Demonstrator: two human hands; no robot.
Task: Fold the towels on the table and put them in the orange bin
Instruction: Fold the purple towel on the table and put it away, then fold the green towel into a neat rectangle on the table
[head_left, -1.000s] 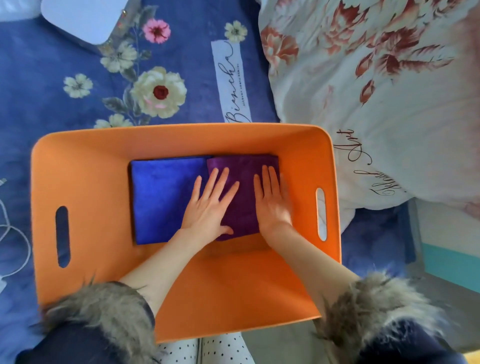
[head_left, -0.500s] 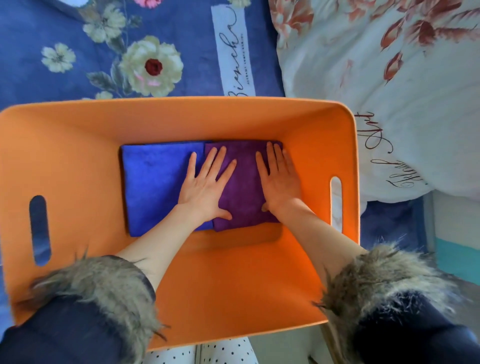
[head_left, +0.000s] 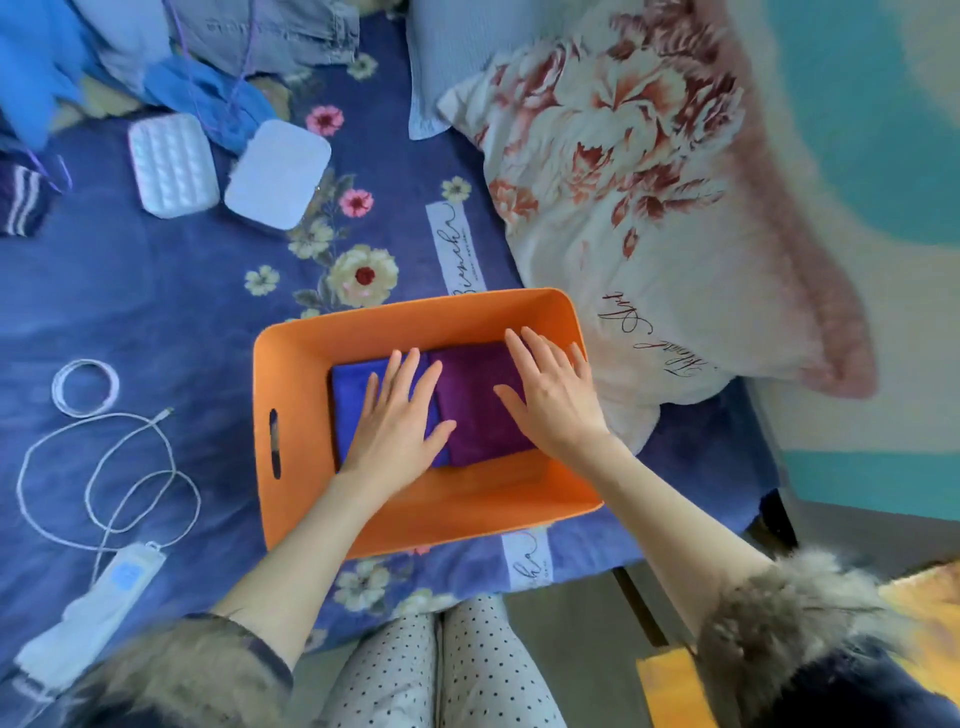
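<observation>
Inside the orange bin: blue towel and purple towel, folded, side by side. I have my left hand flat across their seam and my right hand flat on the purple, fingers spread, gripping nothing. I judge both light, soft, limp; lift by folded edges. Bedspread label: script, illegible to me.

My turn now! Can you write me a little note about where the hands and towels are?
Left hand: open, fingers flat across the blue towel.
Right hand: open, flat above the purple towel; contact unclear.
Both towels lie folded, side by side, inside the orange bin.
Done: those two are folded and binned.
Left: no other towel is plainly in view; lift the hands out.
</observation>
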